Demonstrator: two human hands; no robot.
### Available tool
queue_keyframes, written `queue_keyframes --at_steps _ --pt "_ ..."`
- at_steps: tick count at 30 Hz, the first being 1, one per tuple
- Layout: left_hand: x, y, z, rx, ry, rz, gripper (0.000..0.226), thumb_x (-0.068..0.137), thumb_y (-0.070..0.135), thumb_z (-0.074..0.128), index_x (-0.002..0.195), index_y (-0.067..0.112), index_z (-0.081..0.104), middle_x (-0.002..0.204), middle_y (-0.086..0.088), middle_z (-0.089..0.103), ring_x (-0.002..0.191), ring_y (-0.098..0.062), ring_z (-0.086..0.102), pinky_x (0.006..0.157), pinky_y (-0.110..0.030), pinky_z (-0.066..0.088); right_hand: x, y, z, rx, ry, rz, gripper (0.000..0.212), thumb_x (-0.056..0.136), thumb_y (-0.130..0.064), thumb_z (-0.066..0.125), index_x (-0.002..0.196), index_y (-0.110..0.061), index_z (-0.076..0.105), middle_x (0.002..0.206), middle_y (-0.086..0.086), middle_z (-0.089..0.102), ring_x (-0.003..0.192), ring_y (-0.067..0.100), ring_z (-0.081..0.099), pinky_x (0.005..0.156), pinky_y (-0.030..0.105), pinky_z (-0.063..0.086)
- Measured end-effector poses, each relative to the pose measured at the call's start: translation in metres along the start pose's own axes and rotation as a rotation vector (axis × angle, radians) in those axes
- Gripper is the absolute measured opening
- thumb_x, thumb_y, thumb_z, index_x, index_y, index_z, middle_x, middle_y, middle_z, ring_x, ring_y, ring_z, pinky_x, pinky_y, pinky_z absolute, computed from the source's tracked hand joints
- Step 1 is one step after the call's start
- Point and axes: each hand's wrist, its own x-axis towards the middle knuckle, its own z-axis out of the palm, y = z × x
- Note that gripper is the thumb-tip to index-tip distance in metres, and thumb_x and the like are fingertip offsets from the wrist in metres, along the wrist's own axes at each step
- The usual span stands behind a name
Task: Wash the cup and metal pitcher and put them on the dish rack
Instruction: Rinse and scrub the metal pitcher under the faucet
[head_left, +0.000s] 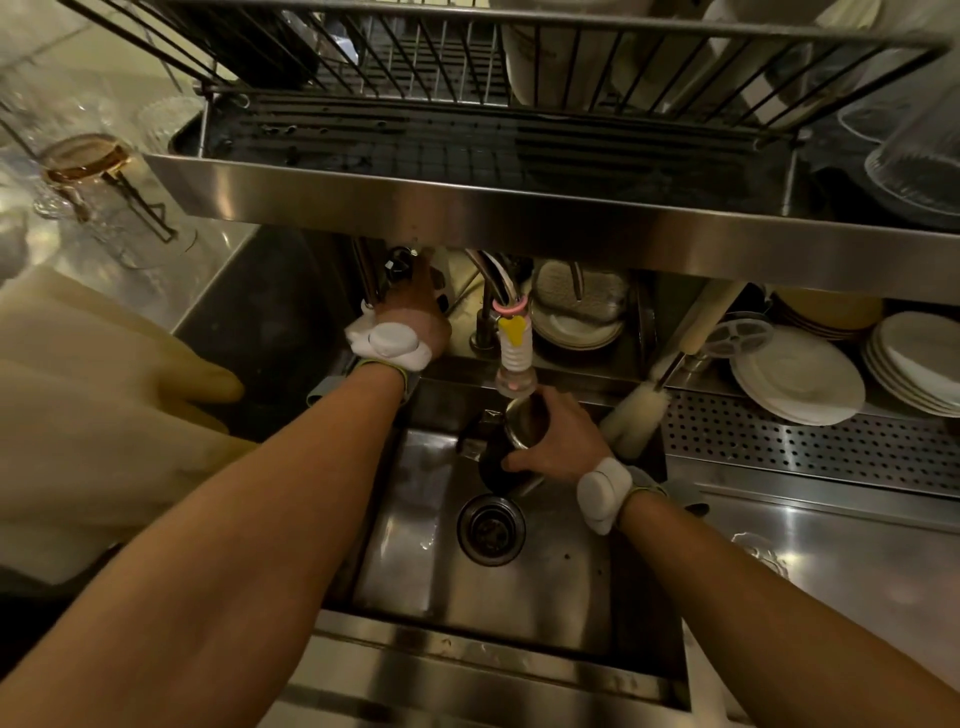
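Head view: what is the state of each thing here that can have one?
metal pitcher, held over the sink, mouth below the faucet nozzle
right hand, grips the metal pitcher
left hand, at the tap knob, grip unclear
faucet nozzle, flow cannot be told
sink, drain unplugged, not filled

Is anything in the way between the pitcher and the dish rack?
Yes. The tap nozzle hangs just over the pitcher in the right hand, and the shelf's steel front edge sticks out above it, below the dish rack.
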Motion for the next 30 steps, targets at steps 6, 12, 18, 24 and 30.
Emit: queue_keyframes --at_steps 6,12,18,24,30 --pt "-0.061 -0.009 0.02 -0.278 0.051 -0.062 0.049 0.087 0.008 0.052 0.134 0.004 0.041 0.131 -0.021 0.054 0.119 -0.038 0.054 0.1 -0.041 0.044 -0.012 -0.002 -0.002 -0.107 -0.059 0.047 0.103 0.055 -0.038 0.086 0.14 -0.02 0.032 0.139 0.009 0.039 0.122 0.032 0.049 0.101 0.041 0.046" --pt "-0.114 -0.029 0.049 -0.199 -0.322 -0.101 0.049 0.086 0.008 0.055 0.134 0.014 0.048 0.127 -0.014 0.06 0.119 -0.035 0.056 0.101 -0.037 0.045 -0.029 0.0 0.018 -0.217 -0.034 -0.006 0.102 0.059 -0.038 0.084 0.142 -0.021 0.028 0.138 0.012 0.038 0.122 0.037 0.046 0.1 0.047 0.045" --pt "-0.132 -0.041 0.072 -0.121 -0.602 0.083 0.066 0.081 0.01 0.069 0.141 0.011 0.042 0.136 -0.013 0.053 0.122 -0.031 0.055 0.102 -0.033 0.045 -0.043 0.015 0.035 0.093 -0.063 0.06 0.1 0.052 -0.026 0.089 0.137 -0.02 0.037 0.131 0.008 0.047 0.116 0.026 0.052 0.096 0.034 0.047" --pt "-0.128 -0.041 0.071 -0.202 -0.502 0.067 0.03 0.094 0.028 0.055 0.107 0.002 0.064 0.108 -0.02 0.068 0.103 -0.034 0.064 0.087 -0.036 0.049 -0.046 0.016 0.031 0.269 -0.064 0.115 0.096 0.066 -0.028 0.084 0.146 -0.022 0.032 0.144 0.011 0.042 0.131 0.025 0.045 0.106 0.031 0.039" --pt "-0.127 -0.044 0.073 -0.276 -0.518 -0.047 0.02 0.1 0.02 0.041 0.1 0.008 0.058 0.104 -0.025 0.067 0.101 -0.039 0.065 0.092 -0.044 0.051 -0.047 0.013 0.033 0.474 -0.092 0.356 0.122 0.064 -0.041 0.084 0.153 -0.014 0.006 0.151 0.006 0.038 0.14 0.028 0.035 0.112 0.036 0.029"
